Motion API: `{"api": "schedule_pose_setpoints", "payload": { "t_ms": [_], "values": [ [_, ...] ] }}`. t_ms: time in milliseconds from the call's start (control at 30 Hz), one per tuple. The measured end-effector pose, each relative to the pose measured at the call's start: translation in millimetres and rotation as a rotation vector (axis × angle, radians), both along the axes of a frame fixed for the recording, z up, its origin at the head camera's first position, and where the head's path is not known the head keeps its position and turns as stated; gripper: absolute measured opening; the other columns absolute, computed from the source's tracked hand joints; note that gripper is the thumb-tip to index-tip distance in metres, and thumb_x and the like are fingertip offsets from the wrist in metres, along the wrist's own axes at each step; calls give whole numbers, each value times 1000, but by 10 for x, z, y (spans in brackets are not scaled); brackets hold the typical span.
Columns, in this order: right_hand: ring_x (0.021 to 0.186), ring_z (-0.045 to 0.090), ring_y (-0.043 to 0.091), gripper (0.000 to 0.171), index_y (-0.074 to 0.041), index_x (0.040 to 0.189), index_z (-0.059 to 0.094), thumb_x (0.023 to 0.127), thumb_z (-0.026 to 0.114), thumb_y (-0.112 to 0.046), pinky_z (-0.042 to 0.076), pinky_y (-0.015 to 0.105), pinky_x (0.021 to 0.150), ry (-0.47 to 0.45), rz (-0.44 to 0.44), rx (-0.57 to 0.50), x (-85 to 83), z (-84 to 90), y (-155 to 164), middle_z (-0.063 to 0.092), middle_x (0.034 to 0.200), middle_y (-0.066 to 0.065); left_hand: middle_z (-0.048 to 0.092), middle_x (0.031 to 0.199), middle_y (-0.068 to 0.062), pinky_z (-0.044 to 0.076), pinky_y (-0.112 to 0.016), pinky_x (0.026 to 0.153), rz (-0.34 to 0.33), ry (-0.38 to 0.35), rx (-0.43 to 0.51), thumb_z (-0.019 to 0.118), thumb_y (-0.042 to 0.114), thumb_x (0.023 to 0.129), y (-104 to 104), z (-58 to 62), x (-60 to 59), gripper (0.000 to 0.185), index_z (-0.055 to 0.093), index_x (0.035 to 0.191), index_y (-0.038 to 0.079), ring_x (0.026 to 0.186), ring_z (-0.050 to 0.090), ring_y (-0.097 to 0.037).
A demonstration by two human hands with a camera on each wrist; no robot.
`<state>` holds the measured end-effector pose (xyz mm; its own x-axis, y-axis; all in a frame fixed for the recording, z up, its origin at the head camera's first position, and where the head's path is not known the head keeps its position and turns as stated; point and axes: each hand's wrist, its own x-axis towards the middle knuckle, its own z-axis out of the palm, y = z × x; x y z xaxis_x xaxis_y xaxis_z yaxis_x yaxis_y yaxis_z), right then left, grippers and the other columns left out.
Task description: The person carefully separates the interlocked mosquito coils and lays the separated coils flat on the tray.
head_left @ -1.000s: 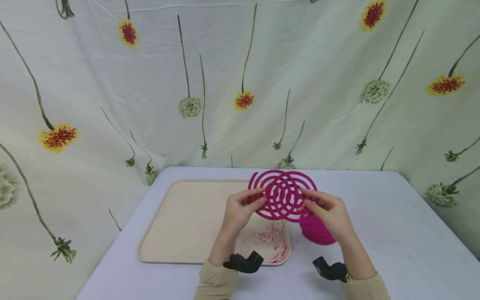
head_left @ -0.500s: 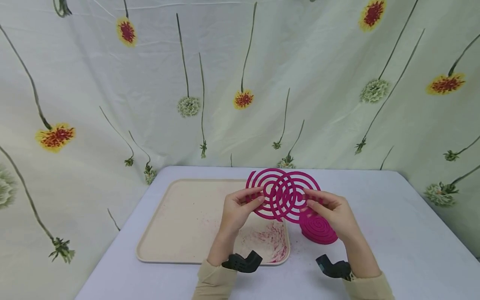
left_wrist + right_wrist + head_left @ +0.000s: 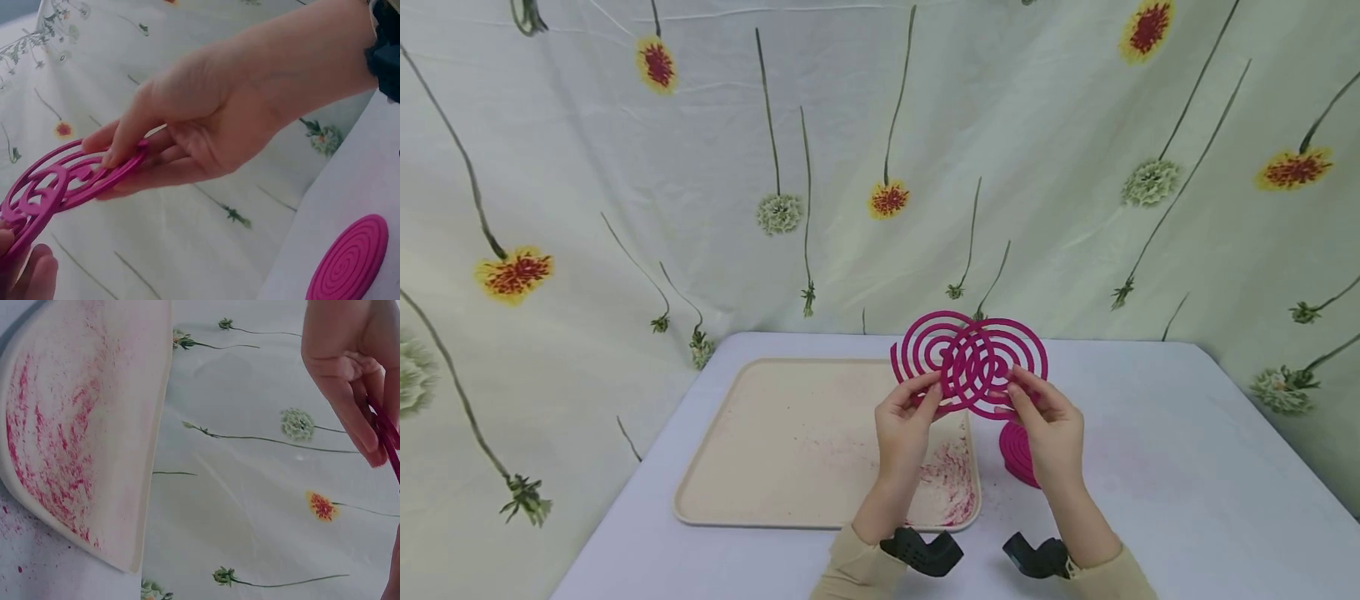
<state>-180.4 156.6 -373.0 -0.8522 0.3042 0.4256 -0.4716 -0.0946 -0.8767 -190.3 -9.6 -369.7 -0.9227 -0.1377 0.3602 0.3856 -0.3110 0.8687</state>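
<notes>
Two pink mosquito coils, overlapping in the middle, are held up above the table. My left hand (image 3: 910, 429) pinches the left coil (image 3: 943, 356) by its lower left part, thumb on the near side. The right coil (image 3: 997, 367) is pinched by my right hand (image 3: 1054, 429) between thumb and fingers. From the left wrist, the pair of coils (image 3: 53, 178) appears nearly edge-on; whether they are fully interlocked I cannot tell. Below them lies a round pink coil stack (image 3: 1017, 454), partly hidden by my right hand in the head view.
A beige tray (image 3: 767, 442) lies left of the coil stack, with pink dust and crumbs in its near right corner. Pink specks dot the white tablecloth (image 3: 1165, 467) beside it. A flowered curtain (image 3: 1060, 150) hangs behind the table.
Both hands have lifted the coils higher, turning more upright. The left hand has shifted right and the right hand slightly left. More overlap lay between the coils a second ago.
</notes>
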Motion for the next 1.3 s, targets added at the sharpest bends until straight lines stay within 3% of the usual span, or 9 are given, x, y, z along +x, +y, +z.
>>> {"api": "schedule_pose_setpoints", "payload": {
  "t_ms": [233, 367, 533, 667, 800, 967, 1133, 1300],
  "values": [
    [77, 68, 12, 28, 4, 117, 62, 88, 60, 3, 56, 27, 68, 15, 87, -15, -4, 44, 133, 66, 94, 1, 61, 103, -22, 55, -30, 77, -61, 118, -111, 63, 3, 88, -214, 54, -40, 21, 65, 106, -8, 84, 63, -17],
    [74, 67, 11, 29, -1, 118, 63, 89, 60, 2, 56, 26, 67, 8, 196, 136, 5, 68, 272, 63, 89, 1, 62, 102, -22, 56, -28, 72, -126, 149, -244, 65, 3, 87, -401, 95, -58, 24, 65, 109, -6, 79, 61, -15],
    [72, 63, 13, 32, 4, 119, 58, 87, 59, 8, 56, 25, 65, 58, 395, 400, 27, 111, 464, 63, 92, 0, 66, 100, -20, 56, -26, 66, -254, 185, -476, 66, -1, 84, -578, 123, -55, 23, 67, 107, -6, 71, 61, -15],
    [72, 62, 14, 28, 9, 115, 58, 87, 59, 8, 56, 25, 64, 80, 448, 506, 44, 146, 545, 65, 94, -3, 67, 100, -18, 56, -26, 65, -294, 186, -544, 67, 1, 85, -608, 125, -55, 23, 67, 107, -5, 68, 62, -15],
    [71, 62, 13, 23, 11, 110, 61, 87, 60, 6, 56, 25, 63, 64, 398, 506, 51, 153, 547, 68, 94, -3, 67, 99, -17, 54, -23, 63, -267, 177, -535, 68, 3, 84, -576, 106, -58, 24, 68, 107, -4, 66, 58, -13],
    [77, 64, 10, 25, 9, 111, 63, 87, 61, 5, 56, 23, 66, 50, 303, 417, 38, 125, 469, 69, 97, -6, 67, 97, -16, 53, -20, 64, -150, 115, -468, 69, 5, 84, -483, 84, -60, 25, 69, 108, -2, 70, 55, -18],
    [79, 67, 9, 26, 9, 113, 62, 87, 61, 4, 55, 24, 68, 14, 189, 240, 26, 93, 309, 69, 97, -8, 66, 102, -18, 56, -28, 72, -52, 32, -275, 69, 3, 83, -364, 82, -58, 27, 68, 109, -3, 81, 66, -20],
    [79, 68, 10, 27, 9, 114, 62, 88, 61, 0, 55, 25, 69, -39, 55, 58, 23, 67, 116, 70, 95, -6, 65, 107, -18, 55, -32, 76, 43, -4, -81, 69, 5, 84, -201, 73, -42, 28, 67, 111, -3, 92, 67, -26]
  ]
}}
